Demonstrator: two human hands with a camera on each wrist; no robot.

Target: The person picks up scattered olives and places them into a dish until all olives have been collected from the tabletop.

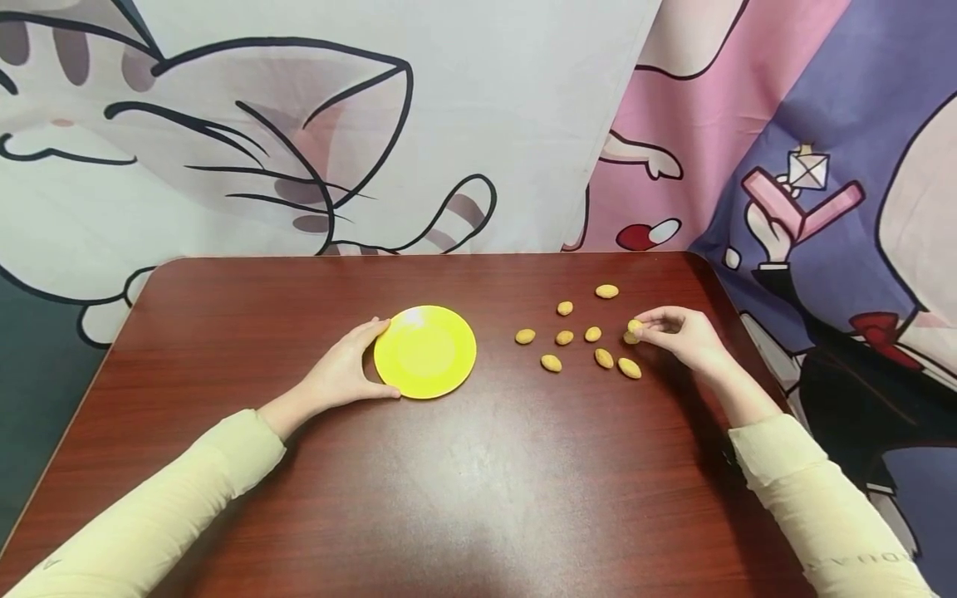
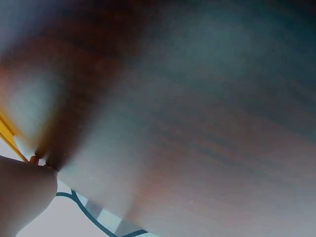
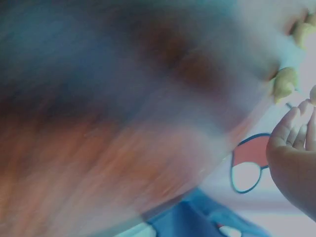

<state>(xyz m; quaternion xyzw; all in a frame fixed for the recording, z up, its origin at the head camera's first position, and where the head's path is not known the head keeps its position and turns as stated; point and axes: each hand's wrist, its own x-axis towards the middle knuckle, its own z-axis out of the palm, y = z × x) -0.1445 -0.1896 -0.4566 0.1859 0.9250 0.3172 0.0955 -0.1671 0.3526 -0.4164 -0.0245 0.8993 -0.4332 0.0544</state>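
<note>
My left hand [image 1: 340, 370] grips the left side of a round yellow plate [image 1: 426, 353], fingers at the upper rim and thumb at the lower rim. The plate lies on the table, and a sliver of its edge [image 2: 10, 133] shows in the left wrist view. Over at the right, my right hand [image 1: 684, 334] pinches a small yellow oval piece [image 1: 635, 325], nut-like in shape, between thumb and fingertips. Another yellow patch shows right beneath it. Several similar pieces [image 1: 564, 338] lie scattered between the plate and this hand.
A dark red-brown wooden table [image 1: 478, 498] carries everything. Behind it hangs a cloth backdrop [image 1: 516, 108] with cartoon drawings, meeting the table's far edge. More of the cloth [image 1: 845, 274] hangs along the right side.
</note>
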